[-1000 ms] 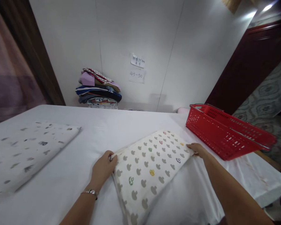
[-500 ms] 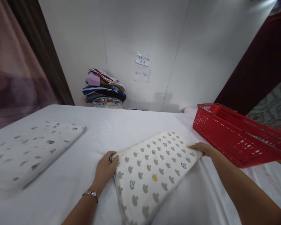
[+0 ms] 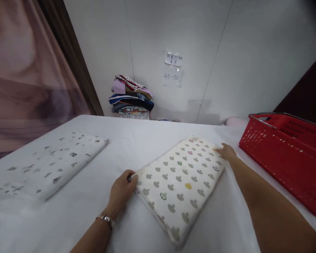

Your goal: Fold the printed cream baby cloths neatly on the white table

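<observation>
A folded white cloth (image 3: 177, 182) printed with grey and a few coloured mushroom shapes lies on the white-covered table, its long side running away to the right. My left hand (image 3: 124, 188), with a bracelet at the wrist, pinches its left corner, thumb on top and fingers curled at the edge. At the far right corner my right hand (image 3: 226, 153) grips the cloth's edge, its fingertips partly hidden. To the left lies another folded white cloth (image 3: 63, 158), patterned with small grey and dark motifs; neither hand touches it.
A red plastic basket (image 3: 284, 158) with metal handles stands right of my right arm. Behind the table rises a stack of folded fabrics (image 3: 131, 98) against the wall. Two paper signs (image 3: 173, 76) hang there. A pinkish curtain (image 3: 28, 77) drapes at the left.
The mushroom cloth has turned a little and its near end has shifted right, with both hands still on its corners. The whole view has swung slightly left.
</observation>
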`<state>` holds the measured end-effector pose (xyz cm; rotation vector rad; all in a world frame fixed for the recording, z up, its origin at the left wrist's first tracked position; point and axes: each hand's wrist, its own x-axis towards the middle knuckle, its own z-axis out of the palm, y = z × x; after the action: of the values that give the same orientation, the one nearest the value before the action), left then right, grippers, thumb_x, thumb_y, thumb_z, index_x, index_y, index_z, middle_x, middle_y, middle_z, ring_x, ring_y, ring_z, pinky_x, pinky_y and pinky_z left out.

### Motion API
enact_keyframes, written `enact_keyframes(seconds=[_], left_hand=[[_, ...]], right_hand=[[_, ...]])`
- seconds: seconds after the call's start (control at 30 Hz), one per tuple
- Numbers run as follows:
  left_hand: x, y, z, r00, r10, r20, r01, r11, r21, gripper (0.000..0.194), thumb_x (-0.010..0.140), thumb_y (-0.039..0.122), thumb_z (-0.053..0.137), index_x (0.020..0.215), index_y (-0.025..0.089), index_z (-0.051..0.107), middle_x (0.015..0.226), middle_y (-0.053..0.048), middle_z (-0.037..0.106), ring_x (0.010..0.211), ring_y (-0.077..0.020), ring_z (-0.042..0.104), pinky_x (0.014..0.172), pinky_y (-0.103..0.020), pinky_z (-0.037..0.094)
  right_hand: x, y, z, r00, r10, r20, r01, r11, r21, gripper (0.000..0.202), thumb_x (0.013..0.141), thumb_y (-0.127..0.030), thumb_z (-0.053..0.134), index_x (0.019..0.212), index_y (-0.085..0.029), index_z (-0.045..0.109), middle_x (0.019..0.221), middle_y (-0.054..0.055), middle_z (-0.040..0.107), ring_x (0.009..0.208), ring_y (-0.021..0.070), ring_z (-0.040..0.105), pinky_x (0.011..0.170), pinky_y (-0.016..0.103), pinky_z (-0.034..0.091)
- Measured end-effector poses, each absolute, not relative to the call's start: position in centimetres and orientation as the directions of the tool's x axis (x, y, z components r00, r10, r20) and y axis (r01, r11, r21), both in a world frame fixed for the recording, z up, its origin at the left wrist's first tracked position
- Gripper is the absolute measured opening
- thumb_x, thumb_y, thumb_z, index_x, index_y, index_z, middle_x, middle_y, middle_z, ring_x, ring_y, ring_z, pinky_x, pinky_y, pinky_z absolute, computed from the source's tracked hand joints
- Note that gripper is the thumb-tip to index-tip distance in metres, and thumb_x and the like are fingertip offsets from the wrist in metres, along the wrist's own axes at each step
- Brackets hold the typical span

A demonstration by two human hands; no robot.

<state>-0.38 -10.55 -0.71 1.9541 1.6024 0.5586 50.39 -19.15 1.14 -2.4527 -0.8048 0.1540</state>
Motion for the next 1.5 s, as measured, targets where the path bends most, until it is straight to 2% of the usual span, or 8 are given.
enact_keyframes(seconds=[0.13,0.2,0.4,0.53,0.8,1.13,1.37,1.5], left_hand=[[-0.4,-10.5,-0.7,0.211,0.977,-0.028,0.763,-0.147,0.63,0.022,0.082,0.041,0.045,0.09,0.026,0.058,0.07,0.004,0.061,0.066,-0.0152,0.057,0.059,-0.025,0.038],[-0.4,-10.5,-0.6,0.22,0.975,-0.02,0.76,-0.158,0.631,0.021,0.082,0.04,0.045,0.091,0.026,0.058,0.072,0.004,0.062,0.068,-0.0154,0.057,0.061,-0.025,0.038],[-0.3,-10.7,-0.3,0.254,0.967,0.008,0.753,-0.204,0.625,0.018,0.082,0.035,0.044,0.089,0.024,0.057,0.079,0.001,0.065,0.073,-0.0167,0.058,0.063,-0.026,0.038],[-0.3,-10.8,-0.1,0.271,0.962,0.014,0.74,-0.218,0.636,0.016,0.082,0.033,0.045,0.086,0.023,0.058,0.079,0.001,0.066,0.075,-0.0168,0.059,0.063,-0.025,0.037],[-0.4,-10.8,-0.7,0.263,0.963,0.065,0.698,-0.236,0.676,0.015,0.079,0.03,0.047,0.085,0.023,0.059,0.079,0.0,0.066,0.075,-0.0171,0.059,0.062,-0.025,0.037],[-0.5,-11.1,-0.9,0.226,0.966,0.122,0.551,-0.23,0.802,0.016,0.076,0.026,0.05,0.083,0.02,0.062,0.081,-0.001,0.067,0.078,-0.0158,0.059,0.07,-0.024,0.042],[-1.2,-11.7,-0.7,0.281,0.958,0.057,0.659,-0.236,0.714,0.016,0.072,0.019,0.051,0.08,0.019,0.064,0.082,-0.004,0.067,0.077,-0.0174,0.058,0.066,-0.026,0.04],[-1.6,-11.4,-0.9,0.331,0.943,0.04,0.641,-0.255,0.724,0.015,0.074,0.024,0.054,0.083,0.019,0.064,0.085,-0.003,0.067,0.078,-0.0163,0.058,0.067,-0.025,0.04]], right_hand=[[47.6,-19.8,-0.3,0.787,0.592,0.176,0.612,-0.709,-0.351,0.053,0.084,-0.033,0.052,0.132,-0.01,0.046,0.14,0.021,0.041,0.13,0.0342,0.035,0.104,0.051,0.031],[44.5,-20.4,0.0,0.687,0.685,0.241,0.725,-0.632,-0.272,0.047,0.087,-0.032,0.048,0.129,-0.011,0.049,0.14,0.018,0.042,0.132,0.0308,0.034,0.107,0.049,0.028],[28.6,-25.4,0.3,0.14,0.98,0.141,0.901,-0.067,-0.429,0.039,0.091,-0.037,0.043,0.124,-0.022,0.055,0.129,0.01,0.056,0.12,0.0269,0.05,0.101,0.05,0.039],[20.8,-30.9,-0.1,-0.117,0.983,0.139,0.904,0.163,-0.396,0.038,0.092,-0.038,0.045,0.127,-0.027,0.053,0.14,0.007,0.046,0.132,0.0273,0.037,0.108,0.056,0.027],[16.3,-35.7,-1.1,-0.184,0.927,0.328,0.936,0.267,-0.23,0.058,0.083,-0.02,0.052,0.139,-0.021,0.038,0.139,0.01,0.047,0.129,0.0267,0.04,0.107,0.052,0.033],[17.1,-34.6,-1.1,-0.254,0.86,0.443,0.947,0.314,-0.067,0.057,0.076,-0.002,0.037,0.128,-0.021,0.051,0.114,0.01,0.063,0.101,0.0236,0.058,0.085,0.041,0.051],[16.7,-36.6,-1.2,-0.288,0.87,0.399,0.928,0.357,-0.107,0.058,0.076,-0.003,0.037,0.131,-0.017,0.048,0.119,0.013,0.06,0.106,0.0258,0.056,0.088,0.044,0.049],[16.4,-36.8,-0.7,-0.195,0.915,0.354,0.925,0.292,-0.245,0.047,0.082,-0.017,0.045,0.129,-0.02,0.049,0.121,0.011,0.059,0.108,0.0256,0.055,0.091,0.043,0.048]])
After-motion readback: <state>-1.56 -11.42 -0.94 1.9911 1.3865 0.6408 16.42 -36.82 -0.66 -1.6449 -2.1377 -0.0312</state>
